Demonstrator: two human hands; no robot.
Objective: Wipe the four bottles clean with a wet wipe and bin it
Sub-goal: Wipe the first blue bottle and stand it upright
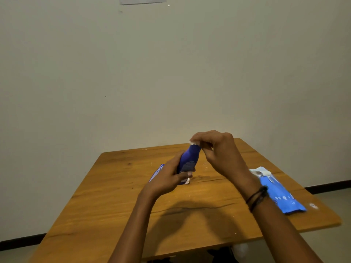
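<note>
A dark blue bottle (pixel 190 158) is held tilted above the middle of the wooden table (pixel 117 202). My left hand (pixel 169 177) grips its lower part. My right hand (pixel 214 147) is closed over the bottle's top, pinching a small white piece there, which looks like a wet wipe (pixel 194 143). Another blue item (pixel 157 172) lies on the table behind my left hand, mostly hidden. No other bottles are visible.
A blue wet-wipe pack (pixel 279 192) with its white flap lifted lies on the table's right side. A small white scrap (pixel 313 205) sits near the right edge. A plain wall stands just behind the table. A pale object (pixel 241 249) shows under the front edge.
</note>
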